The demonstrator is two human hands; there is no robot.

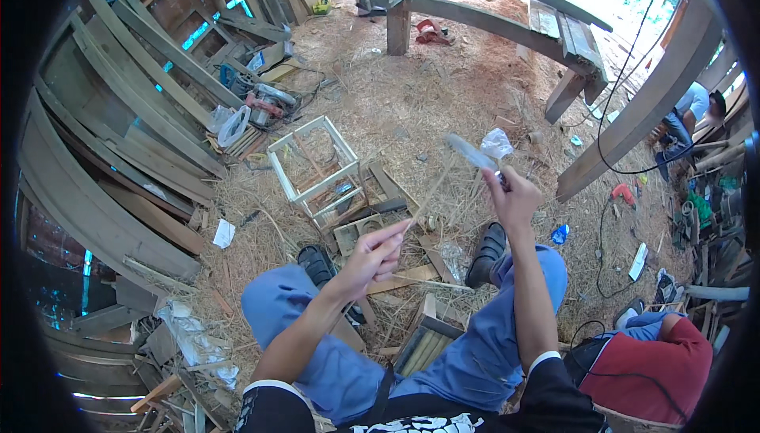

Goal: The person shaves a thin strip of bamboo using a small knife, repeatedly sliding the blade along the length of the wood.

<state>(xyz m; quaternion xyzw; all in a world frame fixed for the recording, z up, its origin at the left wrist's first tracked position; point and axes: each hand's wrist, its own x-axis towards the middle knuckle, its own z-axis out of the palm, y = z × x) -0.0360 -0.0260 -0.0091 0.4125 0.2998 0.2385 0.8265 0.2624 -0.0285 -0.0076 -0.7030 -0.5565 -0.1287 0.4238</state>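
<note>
My left hand (368,263) is closed on a thin wooden stick (432,194), which slants up and away to the right from the fingertips. My right hand (516,197) grips a knife, its fingers wrapped round the handle. The knife's pale, motion-blurred blade (470,151) points up and to the left, just beyond the stick's far end; whether they touch I cannot tell. Below my hands, between my legs, stands a wooden box (440,325) with several pale rods in it. Wood offcuts (361,231) lie on the ground between my feet.
A pale wooden frame (326,183) stands ahead on the straw-strewn ground. A circular saw (273,100) lies to its left. Planks (119,69) lean along the left wall. A timber bench (491,21) is at the back. A person in red (649,366) sits close at right; another (689,112) crouches farther off.
</note>
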